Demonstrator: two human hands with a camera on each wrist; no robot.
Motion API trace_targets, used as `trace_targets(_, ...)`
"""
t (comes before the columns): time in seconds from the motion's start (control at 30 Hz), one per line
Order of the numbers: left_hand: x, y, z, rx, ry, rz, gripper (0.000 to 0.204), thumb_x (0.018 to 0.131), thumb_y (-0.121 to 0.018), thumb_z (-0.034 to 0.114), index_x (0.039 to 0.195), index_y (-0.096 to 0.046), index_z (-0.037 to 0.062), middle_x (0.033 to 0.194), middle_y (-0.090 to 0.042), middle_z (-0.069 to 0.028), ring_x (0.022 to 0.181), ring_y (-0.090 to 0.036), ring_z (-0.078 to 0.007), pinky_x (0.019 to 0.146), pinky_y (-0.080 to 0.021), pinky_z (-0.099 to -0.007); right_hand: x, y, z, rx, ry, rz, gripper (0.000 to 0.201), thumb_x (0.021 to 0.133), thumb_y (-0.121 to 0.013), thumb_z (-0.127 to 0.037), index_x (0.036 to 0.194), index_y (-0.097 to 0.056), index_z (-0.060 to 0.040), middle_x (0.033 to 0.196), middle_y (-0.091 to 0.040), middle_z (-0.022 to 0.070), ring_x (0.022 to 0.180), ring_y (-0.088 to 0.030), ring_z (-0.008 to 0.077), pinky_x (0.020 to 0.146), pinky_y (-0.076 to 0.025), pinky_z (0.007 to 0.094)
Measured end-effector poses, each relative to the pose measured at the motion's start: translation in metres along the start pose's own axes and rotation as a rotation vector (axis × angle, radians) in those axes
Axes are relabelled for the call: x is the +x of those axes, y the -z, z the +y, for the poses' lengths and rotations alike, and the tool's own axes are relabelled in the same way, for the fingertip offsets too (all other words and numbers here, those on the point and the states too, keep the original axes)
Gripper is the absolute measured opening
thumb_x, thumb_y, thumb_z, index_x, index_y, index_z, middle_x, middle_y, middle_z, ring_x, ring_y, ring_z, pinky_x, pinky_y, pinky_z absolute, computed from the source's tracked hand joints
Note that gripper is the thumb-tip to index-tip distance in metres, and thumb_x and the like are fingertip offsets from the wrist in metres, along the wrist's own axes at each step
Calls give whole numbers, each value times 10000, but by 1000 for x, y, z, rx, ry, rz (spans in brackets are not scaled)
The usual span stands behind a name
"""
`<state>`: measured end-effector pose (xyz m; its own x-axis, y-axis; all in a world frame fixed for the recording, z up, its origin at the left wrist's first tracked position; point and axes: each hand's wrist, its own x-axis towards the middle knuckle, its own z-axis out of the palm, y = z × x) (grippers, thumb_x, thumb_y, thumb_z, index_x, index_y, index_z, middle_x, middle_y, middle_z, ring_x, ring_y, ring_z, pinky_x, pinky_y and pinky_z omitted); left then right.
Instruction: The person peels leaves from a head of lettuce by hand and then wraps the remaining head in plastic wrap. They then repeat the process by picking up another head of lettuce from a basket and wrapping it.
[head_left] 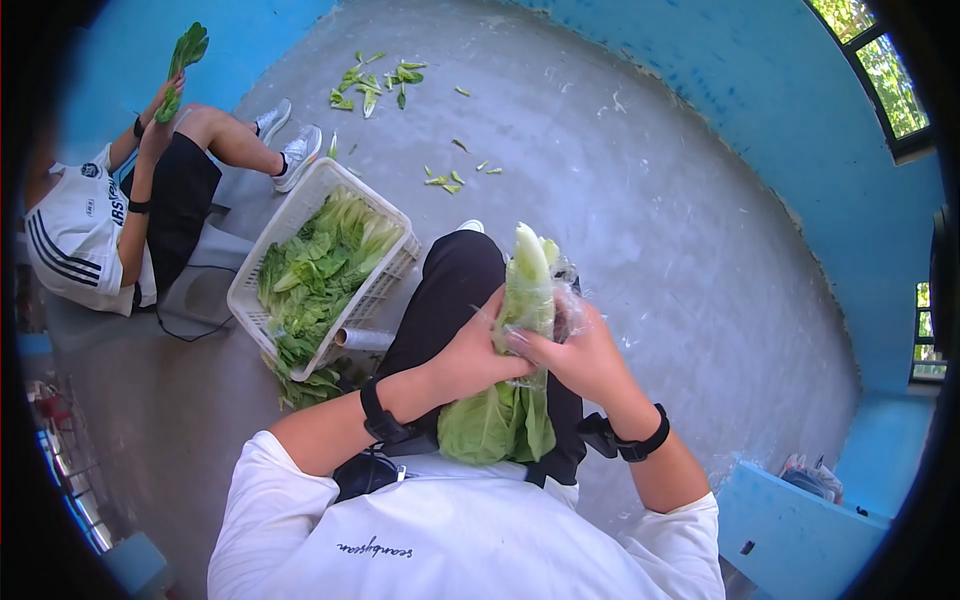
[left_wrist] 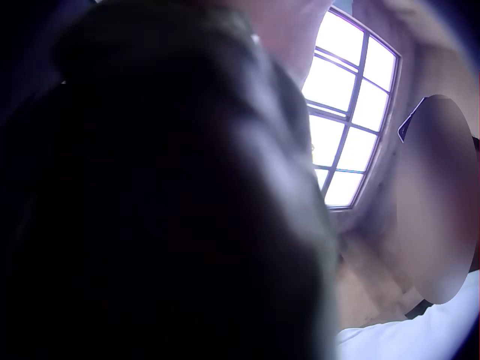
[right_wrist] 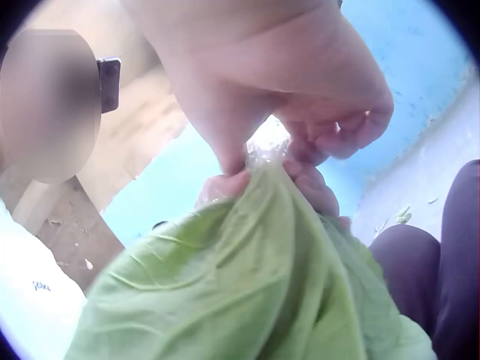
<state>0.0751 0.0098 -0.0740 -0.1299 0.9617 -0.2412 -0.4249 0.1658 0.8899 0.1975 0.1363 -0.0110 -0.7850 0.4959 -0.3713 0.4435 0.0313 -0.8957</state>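
A bunch of leafy greens (head_left: 528,290) stands over the lap, its pale stem end pointing away and its broad leaves (head_left: 480,425) spreading toward the shirt. Clear plastic film (head_left: 568,300) wraps its middle. My left hand (head_left: 470,350) grips the bunch from the left side. From the right, my right hand (head_left: 585,355) holds the wrapped part, its thumb lying across the front. In the right wrist view the leaves (right_wrist: 247,277) fan out below the gathered film, with my right hand (right_wrist: 277,82) above. The left wrist view is mostly blocked by a dark shape.
A white plastic crate (head_left: 405,235) full of greens stands at the left, a roll of film (head_left: 365,339) beside it. Leaf scraps (head_left: 368,85) lie on the grey floor. Another person (head_left: 95,220) sits farther left, holding greens (head_left: 187,55). A blue box-like surface (head_left: 780,520) is at lower right.
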Motion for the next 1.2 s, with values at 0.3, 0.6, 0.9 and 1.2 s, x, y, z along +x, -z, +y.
trace_targets(0.3, -2, -4, 0, 54, -73, 178, 751, 856, -685, -11, 1504, -313, 70, 1267, -545, -71, 1195, -575, -165, 1002, -507, -339, -9, 19, 9, 119, 330, 225, 396, 809, -831, -203, 1100, -634, -21, 1013, -631, 24, 914, -606, 126, 871, -499, 278)
trace_targets(0.6, -5, -12, 6, -8, -24, 62, 769, 830, -743, 8, 1483, -340, 65, 1248, -584, -68, 1151, -594, -156, 1009, -495, -347, -19, 14, 1, -120, 505, 367, 173, 879, -740, -59, 799, -611, 23, 747, -561, 79, 663, -508, 186, 588, -376, 318)
trace_targets(0.9, -14, -10, 12, -282, -18, -308, 710, 821, -769, 58, 1417, -383, 70, 1111, -657, -102, 1058, -661, -220, 966, -533, -413, -22, 16, 6, 428, 148, 152, 102, 955, -661, -63, 879, -637, 2, 850, -636, 5, 777, -554, 82, 700, -441, 258)
trace_targets(1.2, -16, -14, 18, -239, 15, -293, 560, 832, -736, 55, 1314, -452, 48, 1056, -655, -88, 1040, -653, -208, 945, -528, -396, -11, 17, 23, 755, -17, -16, 179, 928, -678, -37, 1104, -647, -16, 943, -684, 13, 825, -637, 93, 793, -527, 269)
